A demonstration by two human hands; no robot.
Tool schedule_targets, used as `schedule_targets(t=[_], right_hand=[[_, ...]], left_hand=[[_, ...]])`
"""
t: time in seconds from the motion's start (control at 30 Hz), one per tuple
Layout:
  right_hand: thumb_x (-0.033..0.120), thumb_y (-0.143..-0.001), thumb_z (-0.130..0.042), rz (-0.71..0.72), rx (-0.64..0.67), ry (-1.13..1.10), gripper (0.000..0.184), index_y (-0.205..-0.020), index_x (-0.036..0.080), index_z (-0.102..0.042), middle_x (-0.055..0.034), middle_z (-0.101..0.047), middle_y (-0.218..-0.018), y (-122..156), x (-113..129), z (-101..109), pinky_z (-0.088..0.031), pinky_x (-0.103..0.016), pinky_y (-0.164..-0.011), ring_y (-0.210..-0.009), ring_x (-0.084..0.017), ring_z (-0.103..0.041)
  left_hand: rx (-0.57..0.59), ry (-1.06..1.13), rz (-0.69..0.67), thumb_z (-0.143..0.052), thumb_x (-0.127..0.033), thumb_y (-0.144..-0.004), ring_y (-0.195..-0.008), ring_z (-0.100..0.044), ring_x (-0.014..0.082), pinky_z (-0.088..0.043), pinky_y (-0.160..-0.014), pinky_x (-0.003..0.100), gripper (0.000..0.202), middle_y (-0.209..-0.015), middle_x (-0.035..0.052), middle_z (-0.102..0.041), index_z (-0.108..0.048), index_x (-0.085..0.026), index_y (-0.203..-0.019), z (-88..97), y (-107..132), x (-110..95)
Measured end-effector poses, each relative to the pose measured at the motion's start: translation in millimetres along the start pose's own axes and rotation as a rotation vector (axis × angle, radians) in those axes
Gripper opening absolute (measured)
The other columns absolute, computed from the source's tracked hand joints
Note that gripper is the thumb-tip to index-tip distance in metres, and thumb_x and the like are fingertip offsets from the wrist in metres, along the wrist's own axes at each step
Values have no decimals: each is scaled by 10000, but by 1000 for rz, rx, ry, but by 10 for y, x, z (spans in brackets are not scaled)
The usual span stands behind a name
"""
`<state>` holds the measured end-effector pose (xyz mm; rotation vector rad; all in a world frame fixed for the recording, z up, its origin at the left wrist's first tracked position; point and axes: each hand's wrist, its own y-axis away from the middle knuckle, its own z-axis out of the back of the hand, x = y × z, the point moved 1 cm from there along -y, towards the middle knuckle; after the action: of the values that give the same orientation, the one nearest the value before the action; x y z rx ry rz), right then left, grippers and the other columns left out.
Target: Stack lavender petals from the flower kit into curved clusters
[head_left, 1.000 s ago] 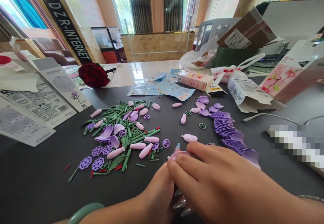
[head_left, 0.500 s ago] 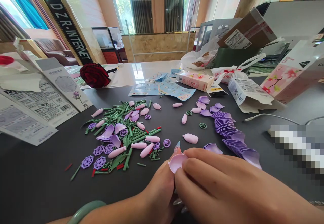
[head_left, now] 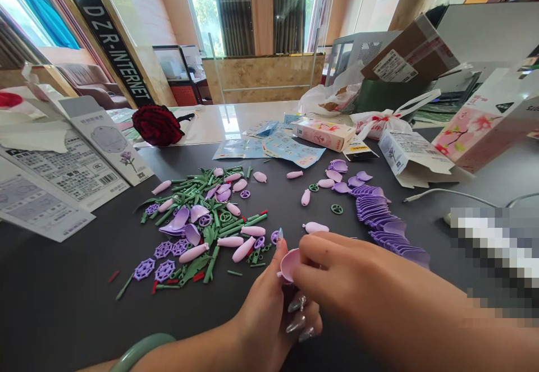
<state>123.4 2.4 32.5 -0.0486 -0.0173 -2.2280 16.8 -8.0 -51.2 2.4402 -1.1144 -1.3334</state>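
My left hand and my right hand meet low in the middle of the view over the dark table. Both pinch one small pink petal piece between their fingertips. My left hand's other fingers are curled under, long nails showing. A green bangle circles my left wrist. Just left of the hands lies a heap of green stems, purple web discs and pink buds. To the right runs a row of stacked purple petals.
Printed sheets and flat cartons lie at the left. A dark red rose rests behind them. Blue leaflets, pink flower boxes, bags and a white cable crowd the far right.
Both hands have lifted and turned the pink petal piece. My right hand shifted slightly right and my left fingers rotated so the nails now show beneath.
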Motion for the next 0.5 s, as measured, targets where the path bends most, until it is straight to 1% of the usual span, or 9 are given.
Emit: schedule_targets(t=[0.03,0.1,0.2,0.27,0.33,0.4,0.43,0.5], right_hand=[[34,-591,-620,0,9,-8,201,-704,179,-703,-21,-682,-694,0,-11,-10,-427,-229,-432,-562,-143,-582],[26,-580,-606,-5,6,-29,218,-713,171,-699,-32,-679,-705,4,-36,-40,-435,-239,-452,-567,-149,-581],[32,-590,-597,-18,-1,-39,235,-754,169,-696,-44,-683,-739,8,-60,-76,-446,-253,-483,-585,-159,-583],[41,-607,-596,-7,27,-44,231,-777,165,-694,-49,-682,-750,6,-63,-80,-442,-248,-488,-589,-154,-577],[45,-623,-595,15,65,-49,216,-781,154,-694,-53,-676,-745,4,-61,-75,-428,-236,-480,-582,-144,-567],[52,-636,-603,33,80,-56,195,-778,146,-698,-57,-669,-731,7,-66,-76,-412,-233,-466,-565,-135,-552],[56,-641,-611,32,74,-59,183,-774,145,-700,-59,-666,-722,12,-74,-84,-407,-239,-464,-563,-138,-550],[63,-646,-629,3,25,-112,151,-745,156,-693,-59,-663,-705,25,-100,-116,-413,-260,-490,-582,-157,-562]], left_hand=[[-15,47,12,-493,-803,-727,-484,-199,102,-253,-534,227,601,-496,-80,-267,-393,-220,-620,-4,-12,-6],[-53,123,42,-432,-769,-800,-471,-204,103,-246,-528,226,588,-476,-73,-288,-426,-212,-611,-14,-33,-17],[-103,141,76,-220,-685,-922,-459,-252,113,-248,-524,227,628,-456,-52,-323,-480,-200,-619,-49,-36,-41],[-114,146,93,-112,-647,-946,-451,-266,113,-248,-519,228,676,-458,-43,-336,-485,-195,-609,-75,-30,-58],[-108,160,92,-43,-628,-948,-448,-276,111,-255,-516,229,711,-467,-38,-348,-485,-192,-603,-84,-26,-72],[-90,174,80,-34,-628,-947,-453,-298,112,-270,-519,232,717,-479,-34,-360,-486,-192,-600,-73,-24,-78],[-77,178,67,-74,-644,-943,-460,-316,113,-282,-524,233,700,-486,-35,-364,-485,-193,-599,-61,-23,-77],[-45,168,41,-265,-714,-894,-474,-349,111,-308,-538,234,636,-497,-45,-375,-489,-196,-602,-35,-19,-66]])
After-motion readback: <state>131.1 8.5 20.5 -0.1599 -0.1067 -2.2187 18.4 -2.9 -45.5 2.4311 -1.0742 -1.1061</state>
